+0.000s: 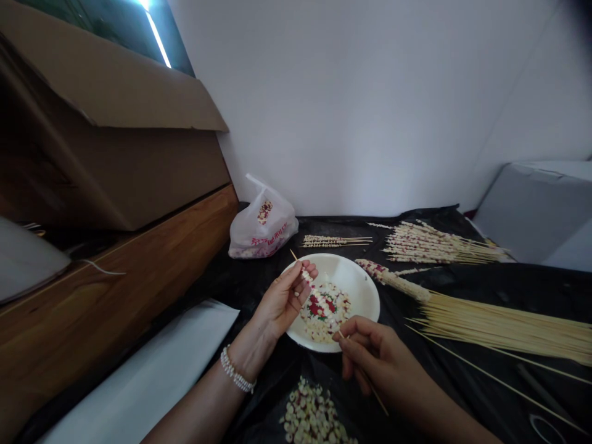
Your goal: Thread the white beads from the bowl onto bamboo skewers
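A thin bamboo skewer (378, 399) slants across the white bowl, seemingly one stick running between both hands. Near its upper tip, my left hand (287, 296) pinches it, with pale and purplish kernels, corn-like, threaded by the fingers. My right hand (370, 354) grips the lower part between thumb and fingers, at the bowl's near right rim. Beneath the hands is the white bowl (367, 296), with loose pale kernels (319, 333) over a red and green printed pattern. A heap of similar kernels (312, 413) lies on the black sheet in front of it.
Behind the bowl are a tied plastic bag (266, 231) and short filled skewers (324, 241). To the right lie a pile of filled skewers (425, 243) and a bundle of bare skewers (504, 324). A cardboard box (139, 166) stands left, a pale box (541, 209) right.
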A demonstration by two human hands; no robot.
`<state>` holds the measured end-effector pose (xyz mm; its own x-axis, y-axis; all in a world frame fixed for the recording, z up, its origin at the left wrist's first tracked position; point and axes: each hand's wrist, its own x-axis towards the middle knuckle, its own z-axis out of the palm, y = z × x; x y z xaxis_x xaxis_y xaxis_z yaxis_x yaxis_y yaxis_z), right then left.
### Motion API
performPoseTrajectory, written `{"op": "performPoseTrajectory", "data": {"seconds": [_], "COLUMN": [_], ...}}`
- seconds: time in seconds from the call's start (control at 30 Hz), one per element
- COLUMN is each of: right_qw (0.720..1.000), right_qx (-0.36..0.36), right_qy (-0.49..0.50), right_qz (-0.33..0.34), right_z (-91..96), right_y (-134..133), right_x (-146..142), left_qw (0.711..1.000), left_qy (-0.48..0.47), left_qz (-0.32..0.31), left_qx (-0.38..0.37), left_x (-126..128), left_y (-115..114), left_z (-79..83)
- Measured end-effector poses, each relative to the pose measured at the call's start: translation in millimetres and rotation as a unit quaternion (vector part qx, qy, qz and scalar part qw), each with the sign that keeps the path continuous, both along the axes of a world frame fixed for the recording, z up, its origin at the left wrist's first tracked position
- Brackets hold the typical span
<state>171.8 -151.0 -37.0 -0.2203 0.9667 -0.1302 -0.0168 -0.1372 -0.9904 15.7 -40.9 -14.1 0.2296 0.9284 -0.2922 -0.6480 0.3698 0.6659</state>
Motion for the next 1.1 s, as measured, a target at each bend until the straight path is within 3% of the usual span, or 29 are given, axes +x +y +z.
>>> {"op": "performPoseTrajectory", "data": {"seconds": [0.47,0.93,1.1], "right_qw": [1.0,1.0,1.0], "right_qx": [0.012,0.015,0.016], "right_qy": [0.003,0.009,0.006], "right_qz": [-0.004,-0.001,-0.001], "right_z": [3.5,3.9,5.2], "right_y": [2.3,0.9,0.8], "right_x": [3.7,3.3,3.3], "left_qw": [0.998,1.0,0.998], "left_qy": [-0.022,0.03,0.005], "left_qz": [-0.056,0.001,-0.062], "left_qx": [0.007,0.007,0.008], "left_x": [-8.9,-3.1,-7.3], "left_y": [7.5,4.0,6.6], "left_z": [-1.9,1.6,-1.7]}}
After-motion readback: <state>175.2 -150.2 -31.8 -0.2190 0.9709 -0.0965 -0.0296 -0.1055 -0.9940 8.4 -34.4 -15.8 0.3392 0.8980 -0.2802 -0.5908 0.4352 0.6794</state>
